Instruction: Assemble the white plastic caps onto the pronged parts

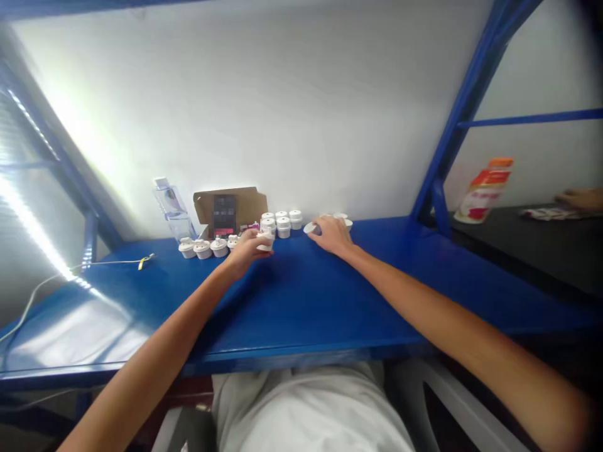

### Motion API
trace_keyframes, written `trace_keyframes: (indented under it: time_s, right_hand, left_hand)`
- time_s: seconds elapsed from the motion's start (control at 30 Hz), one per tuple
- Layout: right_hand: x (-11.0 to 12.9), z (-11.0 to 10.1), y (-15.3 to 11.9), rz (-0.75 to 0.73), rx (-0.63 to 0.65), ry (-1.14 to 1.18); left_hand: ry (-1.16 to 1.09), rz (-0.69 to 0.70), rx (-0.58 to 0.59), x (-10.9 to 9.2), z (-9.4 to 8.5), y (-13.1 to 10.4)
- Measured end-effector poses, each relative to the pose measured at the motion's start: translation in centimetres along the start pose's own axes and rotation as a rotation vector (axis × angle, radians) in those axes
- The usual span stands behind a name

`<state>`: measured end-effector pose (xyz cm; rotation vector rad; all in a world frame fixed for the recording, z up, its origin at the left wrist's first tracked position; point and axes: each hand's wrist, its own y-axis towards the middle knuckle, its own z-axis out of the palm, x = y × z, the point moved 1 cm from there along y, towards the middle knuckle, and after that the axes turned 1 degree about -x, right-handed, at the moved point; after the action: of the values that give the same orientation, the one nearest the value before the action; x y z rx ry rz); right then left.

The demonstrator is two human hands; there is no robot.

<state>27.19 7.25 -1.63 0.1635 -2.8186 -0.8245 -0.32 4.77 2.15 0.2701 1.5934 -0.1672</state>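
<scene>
My left hand is wrapped round a white cup-shaped part, lifted a little over the blue table. Beside it on the left stands a row of similar white parts with fittings on top. Several white capped pieces stand grouped between my hands, near the wall. My right hand has its fingers closed on a white cup, which is tilted with its opening partly showing. More white cups sit just behind the right hand, partly hidden by it.
An open cardboard box with a dark panel stands against the wall. A clear bottle is left of it. A white cable crosses the left of the blue table. An orange-capped bottle stands on a dark surface at right.
</scene>
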Motion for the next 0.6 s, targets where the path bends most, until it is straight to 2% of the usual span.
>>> trace_keyframes:
  time_s: [0.13, 0.27, 0.37, 0.47, 0.6]
  right_hand:
    - [-0.3, -0.1, 0.1, 0.053, 0.012, -0.021]
    - [-1.1, -0.8, 0.4, 0.045, -0.036, 0.062]
    - [-1.3, -1.5, 0.6, 0.082, -0.045, 0.126]
    - [-0.6, -1.7, 0.4, 0.062, 0.074, 0.141]
    - [0.8, -1.1, -0.2, 0.015, 0.207, 0.127]
  left_hand:
    - [0.099, -0.035, 0.083, -0.3, 0.5, -0.4]
    - [0.23, -0.02, 0.059, 0.0, 0.6, -0.2]
    - [0.55, 0.119, -0.044, 0.4, 0.0, 0.2]
    - [0.895, 0.304, -0.074, 0.7, -0.5, 0.5]
    - [1.05, 0.375, -0.074, 0.8, -1.0, 0.7]
